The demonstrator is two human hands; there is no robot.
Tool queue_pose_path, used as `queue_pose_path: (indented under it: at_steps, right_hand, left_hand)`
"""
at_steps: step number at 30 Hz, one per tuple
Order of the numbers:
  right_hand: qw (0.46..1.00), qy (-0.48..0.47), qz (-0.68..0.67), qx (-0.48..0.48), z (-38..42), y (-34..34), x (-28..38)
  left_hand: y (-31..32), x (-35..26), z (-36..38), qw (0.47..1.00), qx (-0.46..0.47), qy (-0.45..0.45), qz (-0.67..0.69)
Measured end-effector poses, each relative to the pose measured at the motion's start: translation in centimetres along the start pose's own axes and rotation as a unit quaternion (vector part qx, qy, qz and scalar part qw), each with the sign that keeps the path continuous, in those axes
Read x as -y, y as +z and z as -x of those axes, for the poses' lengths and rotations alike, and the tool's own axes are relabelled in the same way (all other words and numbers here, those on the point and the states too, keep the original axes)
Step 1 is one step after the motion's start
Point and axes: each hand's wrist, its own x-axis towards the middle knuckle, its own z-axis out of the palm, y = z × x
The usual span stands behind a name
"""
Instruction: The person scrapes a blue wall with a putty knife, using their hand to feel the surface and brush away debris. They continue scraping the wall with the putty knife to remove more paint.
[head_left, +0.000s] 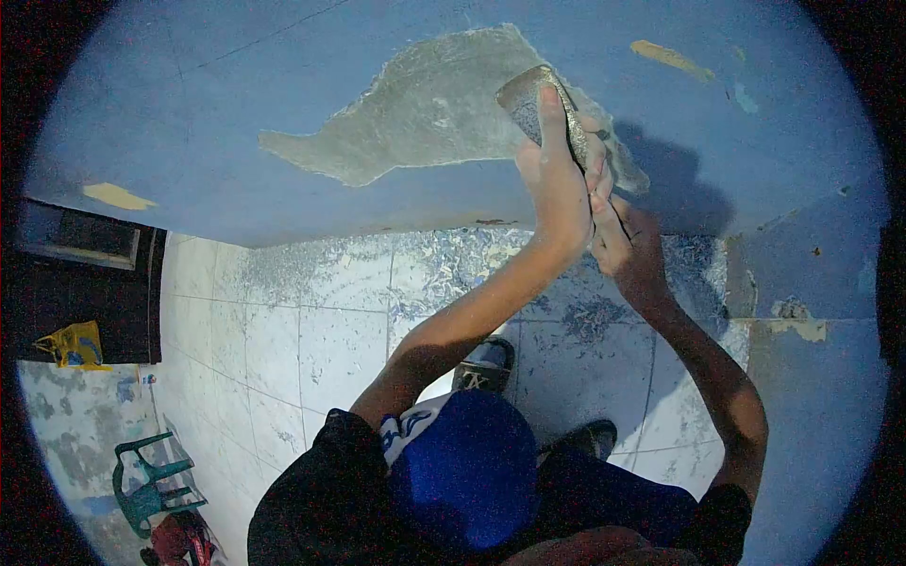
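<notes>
A flat grey block (521, 100) with a rough, speckled edge is held against the wall, tilted, over a bare grey patch (415, 108). My left hand (559, 184) grips it, thumb stretched along its face and fingers round the far edge. Dust whitens this hand. Just below and to the right, my right hand (628, 250) is closed, its fingertips against the left hand's fingers near the block's lower end. Whatever lies inside those right fingers is hidden. The block's exact kind does not show.
Blue painted wall (236, 179) surrounds the patch. Flakes and dust (462, 264) litter the white tiled floor (340, 349). A green plastic chair (146, 491) and a yellow bag (77, 346) are at the left. A blue cap (467, 467) fills the lower middle.
</notes>
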Motion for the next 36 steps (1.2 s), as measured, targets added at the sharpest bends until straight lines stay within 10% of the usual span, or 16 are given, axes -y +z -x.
queue_pose_path:
  at_steps: [12,16,21,24,36]
  right_hand:
    - [0.979,-0.192,0.057,0.03,-2.9,-0.5,1.8]
    - [0.995,0.02,-0.056,0.084,-1.7,0.1,3.4]
    - [0.988,-0.145,-0.012,0.051,-1.3,2.4,-0.6]
    - [0.977,0.033,-0.163,0.134,-0.7,3.6,0.1]
    - [0.889,0.031,-0.451,-0.076,1.0,13.4,-0.5]
  left_hand:
    - [0.5,-1.3,-1.8,0.995,-0.005,0.096,-0.018]
    - [0.5,-2.8,-0.9,0.998,0.009,0.054,-0.01]
    - [-1.2,-2.5,-0.6,0.994,0.015,0.014,-0.106]
    - [-2.2,-2.8,-0.9,0.984,0.023,0.023,-0.178]
    - [-4.5,-5.5,-1.9,0.911,0.16,-0.056,-0.375]
